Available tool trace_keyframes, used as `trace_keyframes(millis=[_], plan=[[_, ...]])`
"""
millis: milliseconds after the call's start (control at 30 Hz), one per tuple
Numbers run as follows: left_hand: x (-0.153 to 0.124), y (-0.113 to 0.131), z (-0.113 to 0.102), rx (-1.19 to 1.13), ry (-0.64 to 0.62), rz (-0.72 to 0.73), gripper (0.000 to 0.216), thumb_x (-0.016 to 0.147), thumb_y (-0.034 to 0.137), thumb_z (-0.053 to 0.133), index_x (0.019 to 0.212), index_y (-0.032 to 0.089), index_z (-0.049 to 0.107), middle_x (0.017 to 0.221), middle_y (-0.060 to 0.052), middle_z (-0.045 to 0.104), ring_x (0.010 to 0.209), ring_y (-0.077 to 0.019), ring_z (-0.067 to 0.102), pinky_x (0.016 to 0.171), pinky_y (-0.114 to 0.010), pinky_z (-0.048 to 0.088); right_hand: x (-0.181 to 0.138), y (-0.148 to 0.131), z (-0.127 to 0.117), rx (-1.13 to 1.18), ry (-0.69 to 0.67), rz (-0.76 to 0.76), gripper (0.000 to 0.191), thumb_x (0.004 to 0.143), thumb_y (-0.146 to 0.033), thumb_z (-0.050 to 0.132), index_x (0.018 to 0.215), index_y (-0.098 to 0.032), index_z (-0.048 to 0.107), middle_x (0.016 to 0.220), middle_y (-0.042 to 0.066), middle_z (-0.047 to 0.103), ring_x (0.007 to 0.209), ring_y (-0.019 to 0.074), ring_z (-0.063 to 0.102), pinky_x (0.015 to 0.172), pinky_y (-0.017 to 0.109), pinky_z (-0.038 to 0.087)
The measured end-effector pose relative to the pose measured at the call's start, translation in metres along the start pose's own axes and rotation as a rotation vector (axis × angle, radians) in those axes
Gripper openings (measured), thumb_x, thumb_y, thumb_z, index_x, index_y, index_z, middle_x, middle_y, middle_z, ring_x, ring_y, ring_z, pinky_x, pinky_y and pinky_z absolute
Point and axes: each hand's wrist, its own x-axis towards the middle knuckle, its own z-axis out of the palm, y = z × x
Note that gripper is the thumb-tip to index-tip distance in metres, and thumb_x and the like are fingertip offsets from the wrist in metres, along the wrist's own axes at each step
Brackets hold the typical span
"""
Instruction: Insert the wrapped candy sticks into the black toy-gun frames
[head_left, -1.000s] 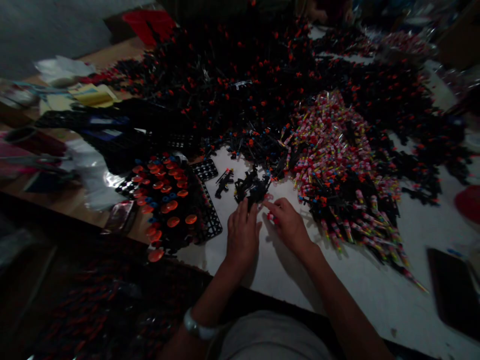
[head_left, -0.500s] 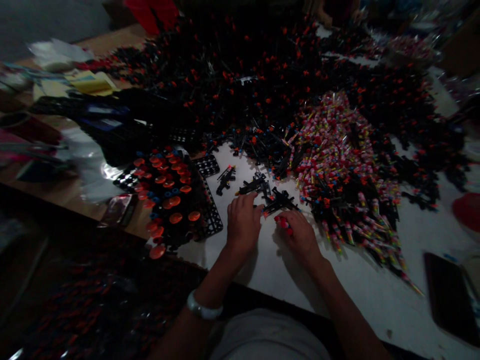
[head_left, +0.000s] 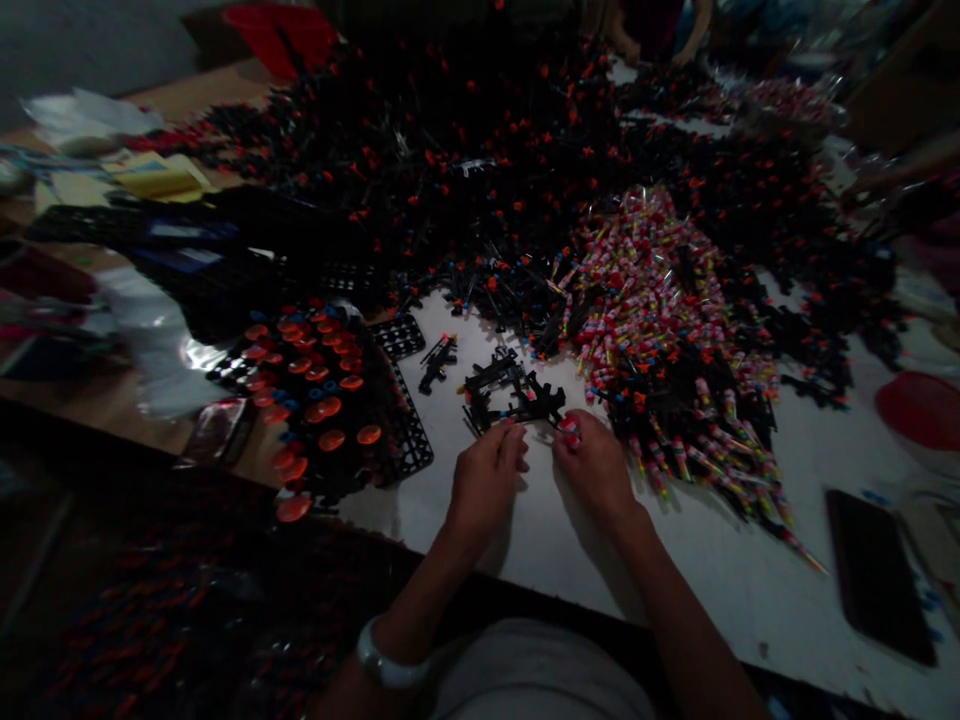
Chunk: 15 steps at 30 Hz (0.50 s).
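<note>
My right hand [head_left: 596, 462] is closed around a small pink-and-red tube [head_left: 571, 430], whose red end shows at the fingertips. My left hand [head_left: 487, 475] has its thumb and fingers pinched together; what is in them, if anything, is too dark to make out. Just beyond the fingertips lie a black toy gun [head_left: 541, 398] and a few more black toy guns [head_left: 491, 372] on the white tabletop. Another small toy gun [head_left: 437, 362] with an orange tip rests apart, to the left.
Right of my hands is a heap of pink-and-yellow tubes [head_left: 649, 290]. Black toy guns [head_left: 450, 130] are piled behind. At left, a black perforated tray [head_left: 416, 445] stands by orange suction-cup darts [head_left: 324, 410]. A phone [head_left: 877, 575] lies at right. Another person's hands [head_left: 694, 35] are at the back.
Both hands have stayed close to the toy guns, fingertips a little nearer each other. The red ends in my right hand show less now. The whole view has shifted slightly.
</note>
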Motion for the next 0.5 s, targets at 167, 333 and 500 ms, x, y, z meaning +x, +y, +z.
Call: trace_keyframes(millis=[167, 333, 500], plan=[[0.003, 0.000, -0.020, -0.599, -0.654, -0.620, 0.071, 0.076, 0.073, 0.038, 0.074, 0.006, 0.065, 0.060, -0.011, 0.065, 0.044, -0.0136, 0.059, 0.034, -0.020, 0.033, -0.031, 0.023, 0.009, 0.148, 0.146, -0.434, 0.040, 0.087, -0.017, 0.044, 0.127, -0.016, 0.043, 0.109, 0.013, 0.063, 0.099, 0.0211, 0.060, 0.081, 0.034, 0.052], [-0.006, -0.003, -0.012, -0.822, -0.678, -0.650, 0.023, 0.069, 0.031, 0.074, 0.078, 0.011, 0.065, 0.065, -0.003, 0.068, 0.050, -0.0075, 0.060, 0.044, -0.014, 0.043, -0.035, 0.025, 0.008, 0.230, 0.092, -0.466, 0.034, 0.083, -0.010, 0.044, 0.115, -0.020, 0.053, 0.095, 0.009, 0.065, 0.090, 0.0192, 0.061, 0.078, 0.033, 0.053], [-0.019, -0.003, 0.001, -0.754, -0.386, -0.432, 0.018, 0.069, 0.024, 0.073, 0.077, 0.010, 0.066, 0.070, -0.005, 0.069, 0.059, -0.0118, 0.064, 0.053, -0.020, 0.050, -0.047, 0.007, -0.013, 0.601, -0.025, 0.073, 0.018, 0.080, -0.029, 0.059, 0.096, -0.021, 0.056, 0.079, 0.000, 0.061, 0.068, 0.0133, 0.057, 0.062, 0.024, 0.048]])
